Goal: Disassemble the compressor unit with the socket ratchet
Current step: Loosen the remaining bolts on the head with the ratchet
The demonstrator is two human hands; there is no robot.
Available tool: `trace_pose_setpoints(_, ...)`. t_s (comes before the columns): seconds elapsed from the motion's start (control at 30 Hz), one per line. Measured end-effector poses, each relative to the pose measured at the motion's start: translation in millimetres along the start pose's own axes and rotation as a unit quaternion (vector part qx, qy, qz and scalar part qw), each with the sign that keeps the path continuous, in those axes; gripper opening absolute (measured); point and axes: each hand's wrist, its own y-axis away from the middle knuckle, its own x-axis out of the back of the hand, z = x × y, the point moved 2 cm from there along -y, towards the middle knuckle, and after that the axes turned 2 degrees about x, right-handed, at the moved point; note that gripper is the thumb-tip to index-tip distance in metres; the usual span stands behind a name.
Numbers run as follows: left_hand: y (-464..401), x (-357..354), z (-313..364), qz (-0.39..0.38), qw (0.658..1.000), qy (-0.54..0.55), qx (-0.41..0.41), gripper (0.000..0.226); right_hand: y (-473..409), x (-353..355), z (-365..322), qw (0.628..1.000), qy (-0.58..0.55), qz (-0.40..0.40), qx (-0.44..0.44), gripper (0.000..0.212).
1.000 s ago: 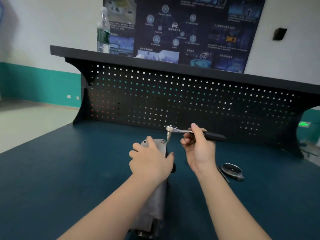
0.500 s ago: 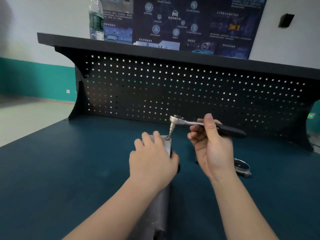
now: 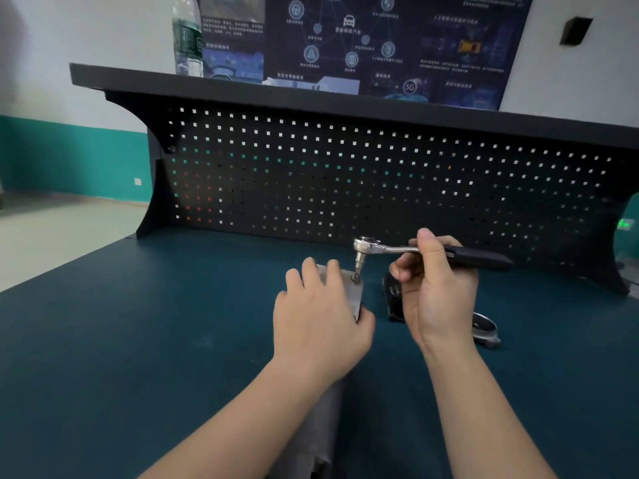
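Gripping the socket ratchet (image 3: 387,249), the right hand (image 3: 437,288) stands its bit on the compressor unit (image 3: 352,292).
Left hand (image 3: 320,319) clasps the unit mid-bench; metal ring (image 3: 485,328) at the unit's three o'clock.

Left hand (image 3: 320,318) lies palm down with fingers seemingly curled forward; right hand (image 3: 437,288) is closed, thumb up.
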Motion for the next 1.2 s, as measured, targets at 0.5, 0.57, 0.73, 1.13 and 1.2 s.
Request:
trace_pose_setpoints(0.5,-10,7,5,-0.154,0.94,0.15,-0.264,0.063,-10,17,-20,0.993,-0.067,0.095,0.032,0.03)
trace_pose_setpoints(0.57,-4,11,8,-0.133,0.944,0.13,-0.274,0.065,-10,17,-24,0.992,-0.066,0.099,0.038,0.034)
trace_pose_setpoints(0.73,7,21,16,-0.102,0.942,0.106,-0.301,0.07,-10,15,-34,0.994,-0.067,0.071,0.053,0.029)
trace_pose_setpoints(1.13,20,28,23,-0.09,0.942,0.098,-0.307,0.066,-11,16,-46,0.986,-0.125,-0.098,-0.051,0.037)
trace_pose_setpoints(1.2,21,28,23,-0.09,0.943,0.1,-0.305,0.066,-11,15,-46,0.985,-0.123,-0.108,-0.05,0.038)
